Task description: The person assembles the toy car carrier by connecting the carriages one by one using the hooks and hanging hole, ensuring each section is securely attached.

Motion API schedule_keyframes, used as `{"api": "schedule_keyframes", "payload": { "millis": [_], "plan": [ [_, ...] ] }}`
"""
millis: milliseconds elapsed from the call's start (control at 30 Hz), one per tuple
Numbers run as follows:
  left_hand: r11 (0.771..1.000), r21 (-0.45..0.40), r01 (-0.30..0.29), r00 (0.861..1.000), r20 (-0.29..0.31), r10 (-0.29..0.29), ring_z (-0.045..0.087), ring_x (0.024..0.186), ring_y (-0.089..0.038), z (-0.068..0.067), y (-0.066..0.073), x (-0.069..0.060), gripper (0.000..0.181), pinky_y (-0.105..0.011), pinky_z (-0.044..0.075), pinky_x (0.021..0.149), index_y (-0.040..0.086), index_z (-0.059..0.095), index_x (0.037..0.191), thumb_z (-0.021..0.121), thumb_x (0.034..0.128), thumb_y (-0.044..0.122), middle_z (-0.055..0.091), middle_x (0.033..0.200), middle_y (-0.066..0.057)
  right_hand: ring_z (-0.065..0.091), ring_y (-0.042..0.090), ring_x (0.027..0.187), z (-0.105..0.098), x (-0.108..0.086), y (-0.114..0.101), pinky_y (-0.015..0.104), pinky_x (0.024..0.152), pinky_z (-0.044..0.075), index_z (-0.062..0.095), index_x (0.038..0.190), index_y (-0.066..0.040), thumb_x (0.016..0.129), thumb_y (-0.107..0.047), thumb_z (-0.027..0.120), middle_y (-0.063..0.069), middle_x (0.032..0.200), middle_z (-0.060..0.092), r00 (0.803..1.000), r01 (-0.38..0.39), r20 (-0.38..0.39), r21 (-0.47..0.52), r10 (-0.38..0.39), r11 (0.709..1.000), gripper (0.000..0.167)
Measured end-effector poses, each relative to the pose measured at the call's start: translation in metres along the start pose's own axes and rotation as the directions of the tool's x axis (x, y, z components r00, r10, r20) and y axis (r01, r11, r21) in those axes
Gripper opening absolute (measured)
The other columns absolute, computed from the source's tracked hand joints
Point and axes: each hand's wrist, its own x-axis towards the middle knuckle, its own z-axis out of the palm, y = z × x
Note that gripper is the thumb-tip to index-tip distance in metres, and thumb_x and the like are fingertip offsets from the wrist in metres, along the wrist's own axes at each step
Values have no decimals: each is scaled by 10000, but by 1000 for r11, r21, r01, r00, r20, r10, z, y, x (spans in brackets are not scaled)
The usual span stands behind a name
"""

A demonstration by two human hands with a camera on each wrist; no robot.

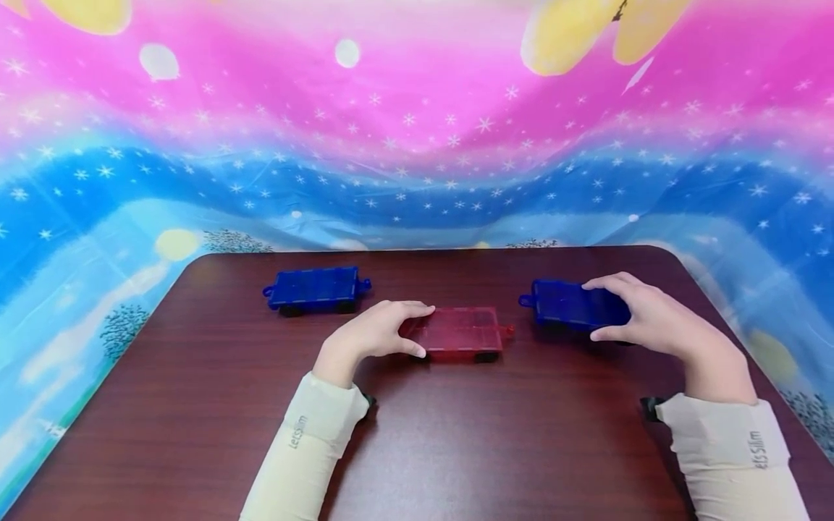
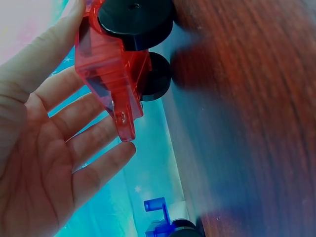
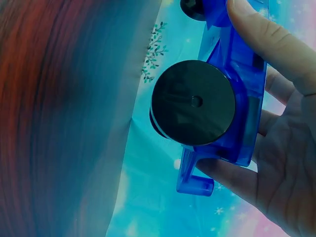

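A translucent red wheeled car [image 1: 459,333] stands near the middle of the table, its left end pinched between thumb and fingers of the left hand [image 1: 368,336]. The left wrist view shows the red car [image 2: 106,69] with black wheels and a tab at its end, the left hand [image 2: 54,128] around it. At the right, the right hand [image 1: 671,318] grips the right end of a blue car [image 1: 567,304] by its long sides. In the right wrist view the blue car [image 3: 242,94] has a hook below its wheel, and the right hand [image 3: 281,133] holds it.
Another blue car [image 1: 314,287] stands at the back left of the dark wooden table [image 1: 456,441], with a loop at its left end and a hook at its right. A patterned cloth [image 1: 417,145] hangs behind the table and down its sides.
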Motion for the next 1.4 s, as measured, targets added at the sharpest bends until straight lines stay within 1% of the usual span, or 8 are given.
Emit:
{"api": "schedule_keyframes", "payload": {
  "millis": [167,400,700,1033,1400],
  "plan": [
    [1000,4,3,1000,-4,-3,377,1471,-248,-2,-1,-2,741,-427,344,1193,197,472,1495,789,843,349,430,1570,-41,597,369,1106,2,3,-7,574,913,495,549,1344,-122,750,-292,877,172,1301,546,1000,19,21,21,-19,1000,700],
    [1000,7,-1,1000,3,1,373,1473,-254,-2,-3,-2,741,-430,342,1194,190,466,1499,783,849,353,425,1572,-49,610,350,1069,5,4,-11,556,901,503,561,1329,-126,742,-300,883,172,1280,562,999,36,33,17,-37,999,691],
    [1000,20,-18,1000,-2,18,389,1464,-248,-3,-3,-2,736,-424,348,1191,180,471,1495,784,851,349,443,1560,-42,592,379,1118,6,5,-18,594,927,500,564,1340,-122,754,-317,872,184,1293,558,996,8,89,17,-9,1000,690],
    [1000,6,-10,1000,8,10,372,1473,-259,-6,0,-3,741,-433,340,1195,179,466,1498,786,850,341,428,1569,-57,569,406,1152,6,6,-22,608,931,497,552,1359,-145,767,-327,861,190,1336,525,990,-25,138,29,21,999,692],
    [1000,2,-15,1000,10,15,378,1470,-262,-5,1,-2,741,-434,343,1193,178,473,1494,790,845,342,432,1567,-60,558,415,1163,6,3,-23,615,928,495,549,1366,-151,769,-345,857,194,1355,514,986,-44,163,31,38,999,699]
  ]
}}
